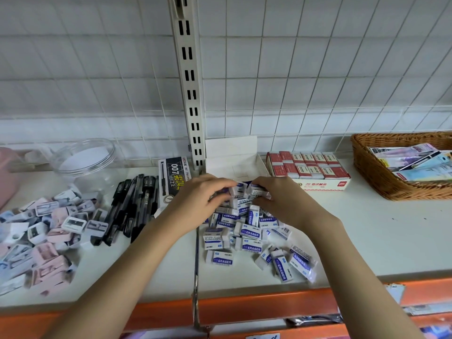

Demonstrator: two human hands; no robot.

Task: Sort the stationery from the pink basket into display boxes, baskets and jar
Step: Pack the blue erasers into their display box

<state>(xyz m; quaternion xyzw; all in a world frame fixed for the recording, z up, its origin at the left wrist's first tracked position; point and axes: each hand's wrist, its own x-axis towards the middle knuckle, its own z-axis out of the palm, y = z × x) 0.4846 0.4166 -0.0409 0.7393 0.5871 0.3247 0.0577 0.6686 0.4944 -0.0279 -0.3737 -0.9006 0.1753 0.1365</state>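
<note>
Gathering up a clutch of erasers point(247, 231) at the far edge of the pile, the left hand point(203, 199) and right hand point(283, 201) both have their fingers curled round several blue-and-white blocks, right at the mouth of the open white display box point(234, 160) behind them.

Here's the risk, as I judge it: that's a big loose bundle for two hands, and a block could squirt out sideways toward the black pens point(132, 206) or off the front lip of the shelf point(391, 241), where a few erasers already lie near the edge. The light box could also slide back if nudged.

Counts now: roughly two dozen erasers visible, more hidden under the hands. About ten pens beside one black pen box point(171, 179). Sharpeners point(46, 231), thirty or so, too heaped to count exactly. One clear jar point(85, 160), one wicker basket point(381, 172), one red-and-white eraser box point(310, 167), already full. The pink basket point(8, 177) peeks in at far left.
</note>
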